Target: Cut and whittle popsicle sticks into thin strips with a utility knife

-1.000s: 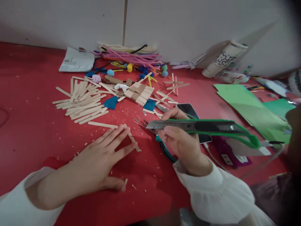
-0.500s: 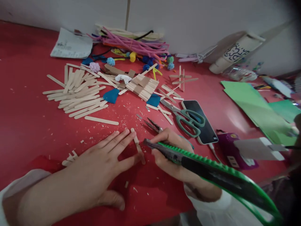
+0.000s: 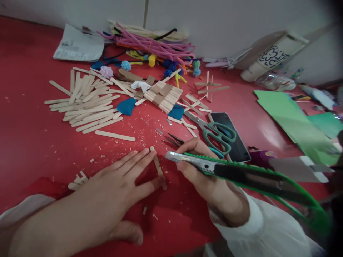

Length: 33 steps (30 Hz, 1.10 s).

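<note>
My left hand (image 3: 118, 185) lies flat on the red table with its fingers spread. Its fingertips press on a single popsicle stick (image 3: 158, 166), which slants in front of it. Just right of that stick, my right hand (image 3: 206, 178) grips a green and black utility knife (image 3: 241, 175) near its blade end. The knife's metal tip is raised above the table, apart from the stick. Short cut stick pieces (image 3: 77, 181) lie by my left wrist. Wood shavings are strewn around both hands.
Ahead lie a heap of popsicle sticks (image 3: 88, 101), a taped stick panel (image 3: 164, 95) and pink pipe cleaners (image 3: 155, 46). Green-handled scissors (image 3: 218, 137) rest on a phone (image 3: 239, 148), near pliers (image 3: 174, 139). Green paper sheets (image 3: 292, 121) and a white tube (image 3: 273, 57) are at right.
My right hand has turned the knife, so its metal tip now shows more of its side and sits slightly higher. My left hand stays on the stick. The view has shifted a little.
</note>
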Each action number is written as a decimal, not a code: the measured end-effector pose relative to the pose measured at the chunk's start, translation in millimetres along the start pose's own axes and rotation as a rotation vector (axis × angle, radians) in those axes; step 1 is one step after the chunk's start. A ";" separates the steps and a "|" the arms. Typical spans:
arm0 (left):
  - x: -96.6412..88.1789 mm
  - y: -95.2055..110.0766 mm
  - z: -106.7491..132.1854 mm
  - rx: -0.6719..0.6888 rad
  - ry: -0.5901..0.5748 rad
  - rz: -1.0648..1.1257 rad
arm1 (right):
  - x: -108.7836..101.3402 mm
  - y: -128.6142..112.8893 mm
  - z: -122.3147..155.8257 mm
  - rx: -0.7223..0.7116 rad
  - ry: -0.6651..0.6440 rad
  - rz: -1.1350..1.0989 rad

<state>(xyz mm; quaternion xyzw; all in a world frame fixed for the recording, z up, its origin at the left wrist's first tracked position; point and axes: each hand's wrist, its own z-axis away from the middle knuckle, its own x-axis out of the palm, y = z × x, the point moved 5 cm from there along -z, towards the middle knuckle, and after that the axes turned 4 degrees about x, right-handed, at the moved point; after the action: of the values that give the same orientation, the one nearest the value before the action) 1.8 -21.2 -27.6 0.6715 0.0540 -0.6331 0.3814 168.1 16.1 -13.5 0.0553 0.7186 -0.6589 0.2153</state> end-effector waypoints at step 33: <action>-0.2 3.6 -4.3 -0.025 -0.013 -0.005 | 11.7 -9.2 9.1 -0.236 -0.050 0.277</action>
<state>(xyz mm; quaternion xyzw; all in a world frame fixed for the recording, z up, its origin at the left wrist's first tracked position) 7.2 -21.1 -26.2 0.6623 0.0612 -0.6378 0.3885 156.3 3.8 -9.8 0.1119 0.7708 -0.5354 0.3268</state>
